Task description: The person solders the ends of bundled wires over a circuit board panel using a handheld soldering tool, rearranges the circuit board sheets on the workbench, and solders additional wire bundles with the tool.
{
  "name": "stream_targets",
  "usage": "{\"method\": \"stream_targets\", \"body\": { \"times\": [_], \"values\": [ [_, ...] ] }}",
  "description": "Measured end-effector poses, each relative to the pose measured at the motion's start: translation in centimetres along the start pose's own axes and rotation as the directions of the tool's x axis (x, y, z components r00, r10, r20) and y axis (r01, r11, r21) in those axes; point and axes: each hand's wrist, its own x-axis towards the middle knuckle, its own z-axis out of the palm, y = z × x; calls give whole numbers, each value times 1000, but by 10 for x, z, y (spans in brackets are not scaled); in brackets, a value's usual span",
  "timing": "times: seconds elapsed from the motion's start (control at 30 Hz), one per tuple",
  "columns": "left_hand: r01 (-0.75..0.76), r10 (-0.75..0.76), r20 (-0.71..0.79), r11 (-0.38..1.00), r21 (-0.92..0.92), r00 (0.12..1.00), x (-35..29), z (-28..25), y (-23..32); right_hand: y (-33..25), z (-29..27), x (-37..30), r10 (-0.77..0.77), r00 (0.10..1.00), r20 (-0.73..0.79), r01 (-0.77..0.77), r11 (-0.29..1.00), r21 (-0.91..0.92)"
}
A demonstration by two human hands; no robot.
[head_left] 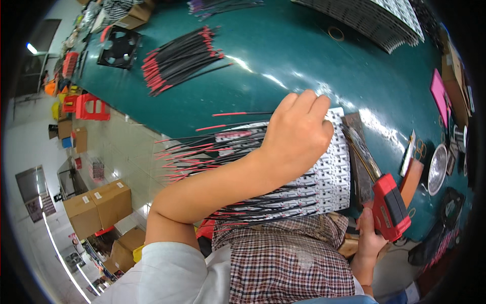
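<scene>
A white perforated panel (331, 187) lies at the table's near edge, with several thin black wires (248, 205) laid across it. Their red-tipped ends stick out to the left past the edge. Over the panel's far part, my left hand (298, 126) is closed with its fingers curled down; whatever they pinch is hidden beneath them. My right hand (369, 233) grips a red and black soldering gun (390, 207) by its handle, to the right of the panel. The gun's long metal tip slants up and left, near the panel's far right corner.
A dark flat bar (360, 172) lies beside the panel. Farther off are a bundle of black and red wires (185, 58), a black fan frame (119, 48) and stacked panels (374, 20). A silver bowl-shaped dish (438, 169) and scissors (419, 149) are at right.
</scene>
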Motion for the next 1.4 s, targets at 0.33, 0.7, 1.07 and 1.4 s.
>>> {"method": "stream_targets", "body": {
  "times": [0.33, 0.7, 1.07, 1.4],
  "values": [
    [414, -463, -15, 777, 474, 886, -40, -65, -172, 31, -11, 5, -171, 985, 4, 171, 985, -13],
    [475, -529, 168, 835, 279, 832, -37, -69, -179, -16, -3, 9, 75, 993, 86, -78, 996, 31],
    [330, -464, -487, 881, -338, 740, -49, -57, -188, -14, 1, 7, 52, 997, 54, -59, 989, 134],
    [70, -681, -541, 651, -756, 494, -44, -71, -156, -11, -2, 8, -23, 998, 55, 19, 997, 71]
  ]
}}
